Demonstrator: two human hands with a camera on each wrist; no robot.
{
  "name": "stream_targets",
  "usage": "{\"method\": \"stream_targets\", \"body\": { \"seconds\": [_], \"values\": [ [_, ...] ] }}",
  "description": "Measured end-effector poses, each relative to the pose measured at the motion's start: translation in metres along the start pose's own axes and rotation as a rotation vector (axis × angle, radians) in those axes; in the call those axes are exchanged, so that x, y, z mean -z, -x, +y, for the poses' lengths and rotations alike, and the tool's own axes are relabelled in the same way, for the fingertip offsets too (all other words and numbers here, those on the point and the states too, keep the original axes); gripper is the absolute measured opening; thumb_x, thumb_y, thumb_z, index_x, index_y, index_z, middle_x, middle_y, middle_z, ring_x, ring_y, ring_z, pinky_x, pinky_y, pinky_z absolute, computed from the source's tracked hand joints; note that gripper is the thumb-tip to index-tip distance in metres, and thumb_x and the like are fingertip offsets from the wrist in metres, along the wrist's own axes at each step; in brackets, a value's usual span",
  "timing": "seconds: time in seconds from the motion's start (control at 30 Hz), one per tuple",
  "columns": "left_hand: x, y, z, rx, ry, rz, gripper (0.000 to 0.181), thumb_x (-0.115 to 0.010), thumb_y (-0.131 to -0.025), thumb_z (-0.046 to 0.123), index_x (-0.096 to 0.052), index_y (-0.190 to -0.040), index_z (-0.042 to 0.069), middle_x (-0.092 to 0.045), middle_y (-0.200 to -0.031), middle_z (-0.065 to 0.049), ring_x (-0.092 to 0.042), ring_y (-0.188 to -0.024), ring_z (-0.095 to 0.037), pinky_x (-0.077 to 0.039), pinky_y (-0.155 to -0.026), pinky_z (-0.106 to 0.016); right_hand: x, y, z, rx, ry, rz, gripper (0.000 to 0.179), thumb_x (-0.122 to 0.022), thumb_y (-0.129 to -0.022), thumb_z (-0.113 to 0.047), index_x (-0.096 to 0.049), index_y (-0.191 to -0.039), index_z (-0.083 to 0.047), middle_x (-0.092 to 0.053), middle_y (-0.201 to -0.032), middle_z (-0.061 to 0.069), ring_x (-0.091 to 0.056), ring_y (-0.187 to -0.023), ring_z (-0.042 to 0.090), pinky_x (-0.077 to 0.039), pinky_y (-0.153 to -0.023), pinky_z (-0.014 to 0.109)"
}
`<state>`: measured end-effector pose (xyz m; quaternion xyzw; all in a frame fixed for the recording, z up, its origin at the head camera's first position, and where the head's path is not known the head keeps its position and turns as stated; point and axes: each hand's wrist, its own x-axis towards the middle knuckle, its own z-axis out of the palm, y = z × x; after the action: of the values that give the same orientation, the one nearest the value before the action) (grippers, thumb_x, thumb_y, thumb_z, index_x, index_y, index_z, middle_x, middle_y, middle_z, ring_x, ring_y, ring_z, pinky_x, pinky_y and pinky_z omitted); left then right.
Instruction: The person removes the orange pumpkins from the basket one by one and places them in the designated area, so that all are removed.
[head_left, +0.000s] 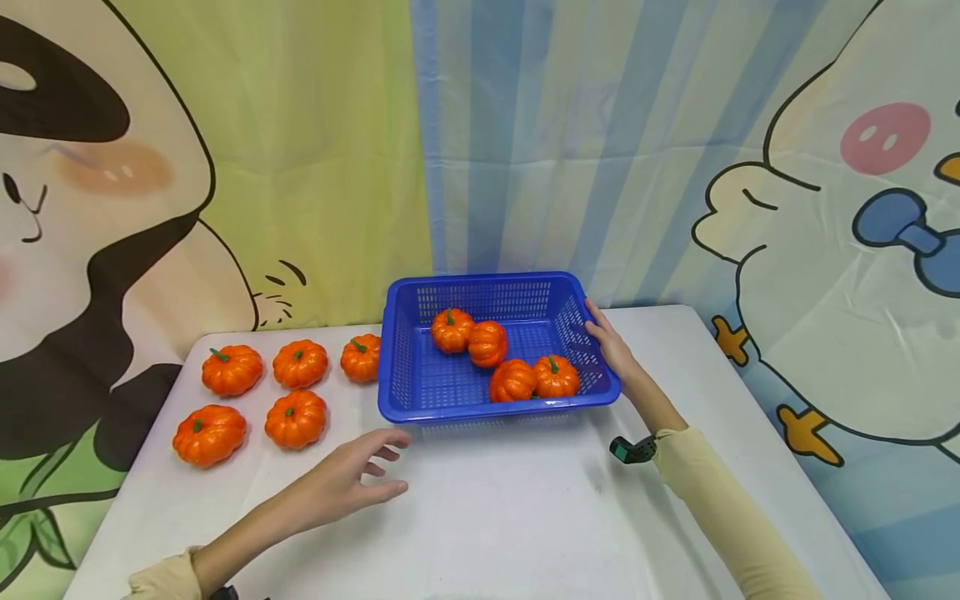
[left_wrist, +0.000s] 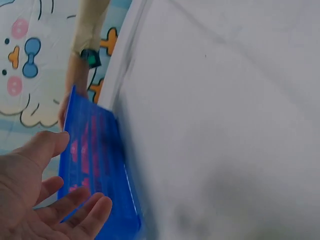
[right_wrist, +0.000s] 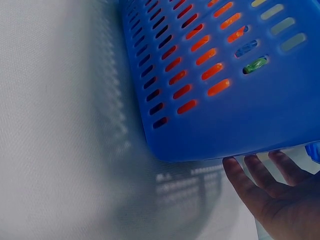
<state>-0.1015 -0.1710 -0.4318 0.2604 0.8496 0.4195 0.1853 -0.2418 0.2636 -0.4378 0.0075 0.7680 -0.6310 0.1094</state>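
Note:
A blue slotted plastic basket point(head_left: 442, 412) sits toward the back of the white table, with several small orange pumpkins inside, one pumpkin point(head_left: 556, 377) near its front right corner. My right hand point(head_left: 617, 350) is at the basket's right end; in the right wrist view its fairly straight fingers point(right_wrist: 250, 185) touch the outer wall. Just off the basket's front left corner, my left hand point(head_left: 360, 473) hovers with fingers and thumb spread, holding nothing. In the left wrist view, the thumb and fingers of the left hand point(left_wrist: 30, 192) overlap the basket's near end.
Several more pumpkins lie left of the basket, including a front-left pumpkin point(head_left: 209, 436) and one pumpkin point(head_left: 361, 358) close against its left side. The white table point(head_left: 510, 517) backs onto a curtain point(head_left: 337, 167) printed with cartoon animals.

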Motion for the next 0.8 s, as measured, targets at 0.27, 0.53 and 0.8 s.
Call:
{"method": "stream_targets", "body": {
  "seconds": [0.27,0.53,0.8],
  "values": [
    [-0.013,-0.027,0.027,-0.073,0.031,-0.141,0.048,-0.067,-0.09,0.037,-0.053,-0.13,0.015,-0.061,-0.126,-0.002,-0.063,-0.11,-0.019,-0.054,-0.085,-0.017,0.004,-0.01,0.017,0.027,0.031,0.02,0.054,-0.026,-0.106,-0.033,-0.005,-0.156,-0.035,0.003,-0.166,0.0,-0.004,-0.153,0.032,-0.004,-0.124,0.053],
    [0.006,-0.087,0.062,-0.16,-0.01,-0.171,0.041,-0.067,-0.092,0.028,-0.055,-0.128,0.011,-0.063,-0.123,-0.005,-0.066,-0.106,-0.017,-0.055,-0.086,-0.019,0.006,-0.011,0.016,0.043,0.047,0.018,0.055,-0.026,-0.106,-0.033,-0.004,-0.156,-0.034,0.003,-0.166,0.003,-0.006,-0.152,0.035,-0.007,-0.123,0.055],
    [0.038,-0.183,0.056,-0.094,-0.154,-0.057,0.044,-0.064,-0.093,0.021,-0.054,-0.131,0.002,-0.062,-0.125,-0.018,-0.065,-0.11,-0.028,-0.055,-0.094,-0.036,0.006,-0.011,0.017,0.036,0.043,0.016,0.056,-0.028,-0.106,-0.032,-0.004,-0.156,-0.032,0.004,-0.166,0.002,-0.001,-0.153,0.033,-0.002,-0.123,0.055]
  ]
}}
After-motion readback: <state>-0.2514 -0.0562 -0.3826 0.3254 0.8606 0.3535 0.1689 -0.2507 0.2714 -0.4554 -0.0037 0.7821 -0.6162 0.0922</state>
